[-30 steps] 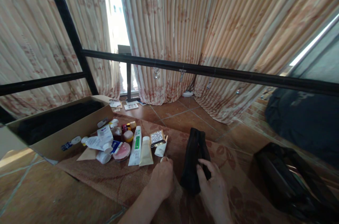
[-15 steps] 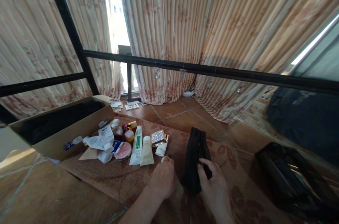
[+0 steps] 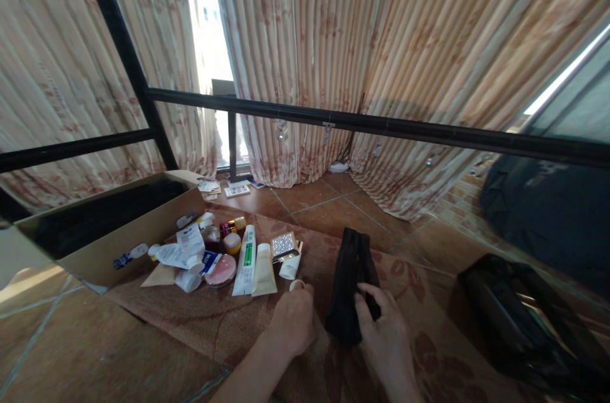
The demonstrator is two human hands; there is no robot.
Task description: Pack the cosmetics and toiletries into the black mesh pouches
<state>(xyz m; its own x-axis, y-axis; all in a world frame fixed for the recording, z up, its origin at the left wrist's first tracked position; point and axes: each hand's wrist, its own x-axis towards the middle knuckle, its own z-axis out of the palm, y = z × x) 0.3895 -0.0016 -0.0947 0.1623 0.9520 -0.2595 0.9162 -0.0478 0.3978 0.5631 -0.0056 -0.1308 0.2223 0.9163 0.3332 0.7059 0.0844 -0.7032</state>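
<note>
My left hand (image 3: 293,320) is closed just above the patterned mat. From its fingertips shows the pale rounded end of a small item (image 3: 296,285); the rest is hidden in the grip. To the right, a black zip pouch (image 3: 347,288) lies lengthwise on the mat. The thumb and fingers of my right hand (image 3: 384,327) grip its near right edge. A white card-like tube (image 3: 290,267) and a glittery compact (image 3: 284,245) lie beyond my left hand. Beside them are a beige tube (image 3: 264,273) and a white-and-green tube (image 3: 246,263).
Several jars and tubes, with a pink round compact (image 3: 222,271), are heaped by a cardboard box (image 3: 128,231) on the left. A glossy black bag (image 3: 519,320) sits at right. A dark metal rail (image 3: 333,118) crosses ahead, before curtains (image 3: 305,28).
Both hands keep their places and grips. The view has shifted only very slightly.
</note>
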